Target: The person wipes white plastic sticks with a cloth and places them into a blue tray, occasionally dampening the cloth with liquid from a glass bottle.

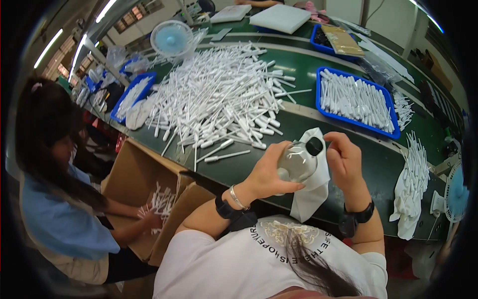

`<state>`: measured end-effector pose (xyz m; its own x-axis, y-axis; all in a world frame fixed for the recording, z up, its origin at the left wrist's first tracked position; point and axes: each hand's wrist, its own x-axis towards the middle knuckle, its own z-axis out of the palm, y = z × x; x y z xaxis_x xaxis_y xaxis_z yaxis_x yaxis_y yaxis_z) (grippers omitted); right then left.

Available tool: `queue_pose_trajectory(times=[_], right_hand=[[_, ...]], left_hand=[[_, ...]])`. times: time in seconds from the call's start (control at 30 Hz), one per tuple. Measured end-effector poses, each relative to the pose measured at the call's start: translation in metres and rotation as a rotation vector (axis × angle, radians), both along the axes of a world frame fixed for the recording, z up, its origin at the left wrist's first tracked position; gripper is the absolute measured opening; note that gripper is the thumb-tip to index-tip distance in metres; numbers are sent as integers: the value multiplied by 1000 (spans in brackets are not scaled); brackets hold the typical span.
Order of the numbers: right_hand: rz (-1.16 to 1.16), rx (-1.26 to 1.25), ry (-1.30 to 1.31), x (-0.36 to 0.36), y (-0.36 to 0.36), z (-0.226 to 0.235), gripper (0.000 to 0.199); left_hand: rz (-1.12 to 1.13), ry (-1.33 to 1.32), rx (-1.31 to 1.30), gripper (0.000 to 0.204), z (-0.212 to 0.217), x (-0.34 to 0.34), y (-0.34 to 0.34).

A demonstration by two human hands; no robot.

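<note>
In front of my chest my left hand (269,172) is wrapped round a clear, rounded bottle (298,162) with a black cap (314,146). The bottle is tilted, its cap pointing away to the right. A white cloth (314,187) lies behind and beside it and hangs down over the table edge. My right hand (344,162) is curled closed at the cloth's upper right edge, close to the cap; its fingertips are partly hidden. Beyond my hands, a large heap of white slender sticks with thicker ends (219,94) covers the green table (298,119).
A blue tray (358,118) holds rows of sticks; another blue tray (144,84) stands left. More sticks lie on a cloth (406,199) at right, near a fan (455,192). At left, a person (64,189) reaches into a cardboard box (124,172). A white fan (172,39) stands behind.
</note>
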<state>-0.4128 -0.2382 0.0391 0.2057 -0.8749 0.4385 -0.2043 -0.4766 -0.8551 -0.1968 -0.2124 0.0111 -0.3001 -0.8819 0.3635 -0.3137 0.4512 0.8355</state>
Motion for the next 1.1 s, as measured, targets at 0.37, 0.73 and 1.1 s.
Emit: queue_pose_trajectory(times=[0.37, 0.73, 1.1], right_hand=[[168, -78, 554, 29, 22, 51, 29], [645, -438, 756, 42, 30, 77, 28], [445, -218, 757, 54, 50, 61, 23]], left_hand=[[-52, -112, -30, 81, 0, 29, 19], [-293, 7, 7, 81, -24, 49, 24], [-406, 76, 99, 84, -25, 39, 24]])
